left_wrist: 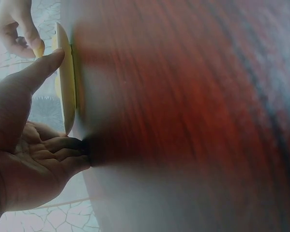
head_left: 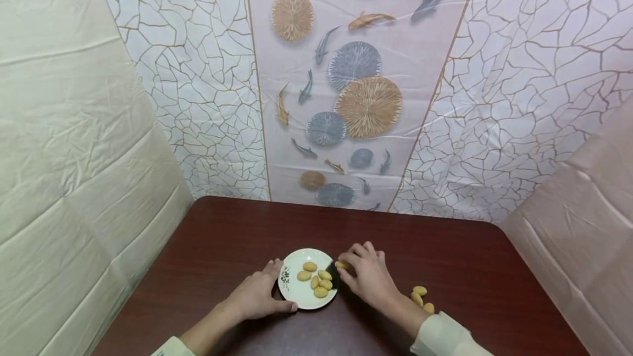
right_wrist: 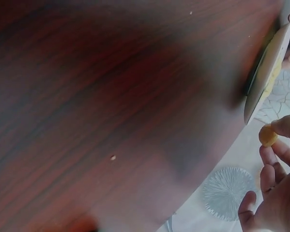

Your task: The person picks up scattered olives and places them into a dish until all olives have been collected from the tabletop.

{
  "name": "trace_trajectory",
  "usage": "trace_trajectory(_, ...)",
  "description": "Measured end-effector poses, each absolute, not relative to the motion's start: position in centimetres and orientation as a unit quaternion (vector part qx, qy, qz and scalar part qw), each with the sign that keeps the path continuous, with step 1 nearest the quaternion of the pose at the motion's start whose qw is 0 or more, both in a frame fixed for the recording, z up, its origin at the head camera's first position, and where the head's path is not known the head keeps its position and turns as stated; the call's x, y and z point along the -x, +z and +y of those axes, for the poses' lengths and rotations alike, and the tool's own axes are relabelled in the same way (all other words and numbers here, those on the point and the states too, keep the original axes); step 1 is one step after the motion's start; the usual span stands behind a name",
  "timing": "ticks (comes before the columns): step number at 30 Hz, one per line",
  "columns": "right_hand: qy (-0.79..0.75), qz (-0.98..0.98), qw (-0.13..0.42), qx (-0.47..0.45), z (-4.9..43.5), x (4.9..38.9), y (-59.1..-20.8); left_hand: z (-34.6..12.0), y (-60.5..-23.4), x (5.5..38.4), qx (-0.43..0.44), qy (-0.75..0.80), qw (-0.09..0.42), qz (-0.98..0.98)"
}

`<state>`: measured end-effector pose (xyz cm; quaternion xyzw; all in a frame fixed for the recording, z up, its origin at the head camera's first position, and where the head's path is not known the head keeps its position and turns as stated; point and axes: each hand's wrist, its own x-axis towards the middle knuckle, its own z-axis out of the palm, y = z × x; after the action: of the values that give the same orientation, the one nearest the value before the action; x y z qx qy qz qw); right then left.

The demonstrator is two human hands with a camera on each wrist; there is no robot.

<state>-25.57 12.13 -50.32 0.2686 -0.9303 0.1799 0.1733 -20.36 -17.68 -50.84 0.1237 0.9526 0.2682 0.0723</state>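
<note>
A small white plate (head_left: pixel 295 296) with a dark floral print at its left side carries several yellow oval pieces (head_left: pixel 310 266), like small nuts or biscuits. My left hand (head_left: pixel 256 291) holds the plate's left side, thumb at the near rim and fingers round the far edge. In the left wrist view the plate (left_wrist: pixel 67 104) shows edge-on. My right hand (head_left: pixel 368 274) pinches one yellow oval piece (right_wrist: pixel 267 135) between thumb and fingertips, just off the plate's right rim. A dark green patch (head_left: pixel 334 276) shows at that rim.
Three more yellow oval pieces (head_left: pixel 417 298) lie on the dark red-brown wooden table (head_left: pixel 237 224), close beside my right forearm. Patterned cloth (head_left: pixel 326 169) hangs behind the table's far edge, and plain pale cloth (head_left: pixel 89 180) hangs at both sides. Tiny crumbs (right_wrist: pixel 113 157) dot the tabletop.
</note>
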Motion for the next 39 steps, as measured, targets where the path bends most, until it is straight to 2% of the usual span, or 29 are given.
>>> trace_trajectory(16, 0.18, -0.93, 0.144, -0.287, 9.9, 26.5, -50.9, -17.8, -51.0, 20.5, -0.122, 0.267, 0.072, 0.953)
trace_trajectory(39, 0.163, -0.932, 0.153, -0.284, 8.4, 27.3, -51.8, -17.8, -51.0, 20.5, -0.125, 0.27, 0.071, 0.952)
